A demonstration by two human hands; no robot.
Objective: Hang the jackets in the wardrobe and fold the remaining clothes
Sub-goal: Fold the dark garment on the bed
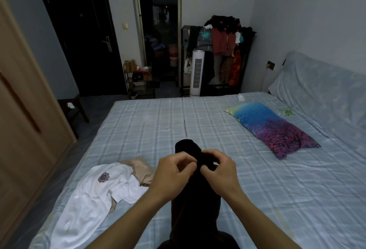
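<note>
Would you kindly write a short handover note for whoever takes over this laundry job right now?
Left hand and right hand both pinch the black garment, held up over the bed.
White shirt lies crumpled at the bed's left edge, partly over a beige garment.
Done: no folded clothes in view.
Left: deal with the black garment, then fold the white and beige ones. Wardrobe is shut.

Both arms reach forward, close together. The left hand [172,175] and right hand [217,171] have curled, pinching fingers.
</note>
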